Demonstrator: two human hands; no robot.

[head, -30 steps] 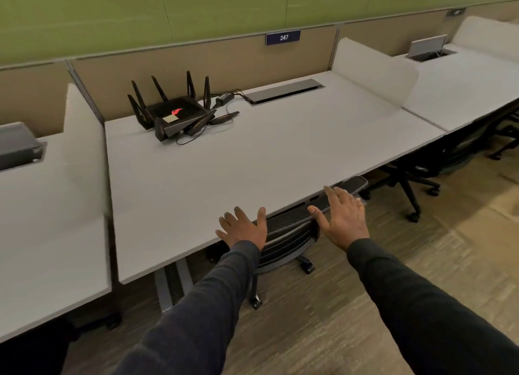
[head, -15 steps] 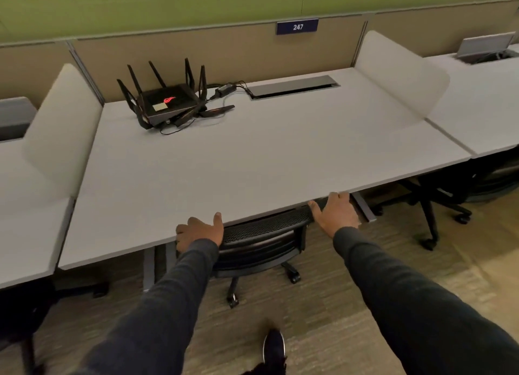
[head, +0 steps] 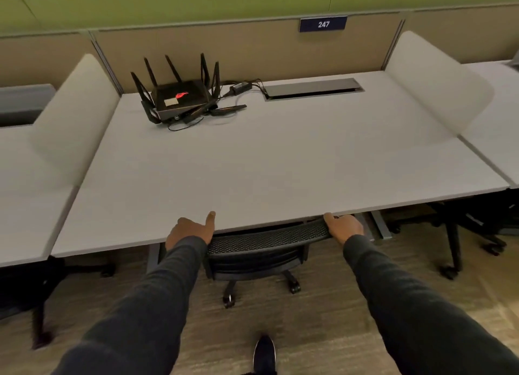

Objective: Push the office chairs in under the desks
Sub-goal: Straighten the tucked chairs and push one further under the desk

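A black mesh-backed office chair point(head: 266, 238) stands under the front edge of a white desk point(head: 280, 161), with only the top of its backrest and its wheeled base showing. My left hand point(head: 191, 230) grips the backrest's left end, thumb pointing up against the desk edge. My right hand point(head: 344, 227) holds the backrest's right end, its fingers partly hidden under the desk.
A black router point(head: 179, 96) with antennas and cables sits at the desk's back, beside a cable hatch point(head: 311, 87). White side screens point(head: 438, 80) divide the neighbouring desks. Another chair's base point(head: 452, 262) stands right; a dark chair point(head: 33, 290) left. My shoe point(head: 264, 355) is on the floor.
The chair has rolled further under the desk, and both hands went with it to the desk edge. The view has swung left and now faces the desk squarely.
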